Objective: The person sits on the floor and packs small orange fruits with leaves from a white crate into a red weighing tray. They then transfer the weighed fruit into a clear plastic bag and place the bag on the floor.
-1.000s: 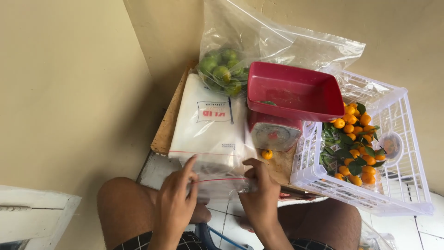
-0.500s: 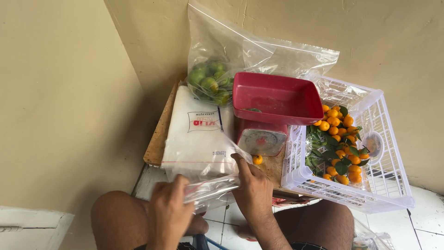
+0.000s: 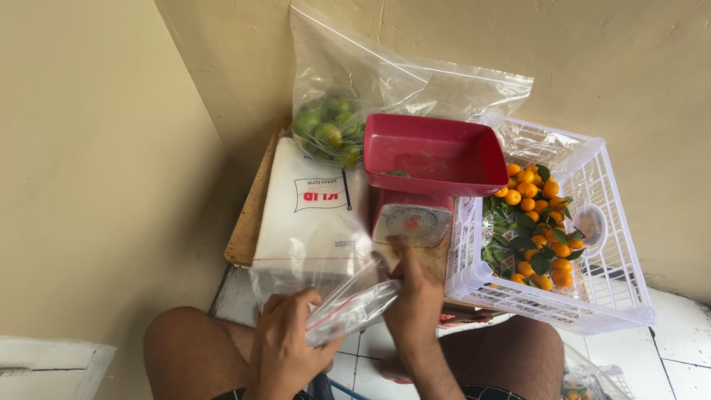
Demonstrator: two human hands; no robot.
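Observation:
My left hand (image 3: 285, 344) grips a small clear zip bag (image 3: 354, 305) with a red seal line, held above my knees. My right hand (image 3: 411, 296) holds the bag's other end, thumb up near the dial of a red kitchen scale (image 3: 429, 167) with a red tray. Under the bag lies a white pack of plastic bags (image 3: 307, 211) on a wooden board (image 3: 248, 222). A white plastic crate (image 3: 585, 244) to the right holds small orange fruits with green leaves (image 3: 537, 222).
A large clear zip bag with green limes (image 3: 329, 130) leans against the beige wall behind the scale. My bare knees (image 3: 185, 344) are at the bottom, over white floor tiles (image 3: 678, 348). Another bag of orange fruit (image 3: 581, 381) peeks in at the lower right.
Both hands have lifted a small clear bag off the white pack and now hold it between them. The small orange fruit seen by the scale is hidden behind my right hand.

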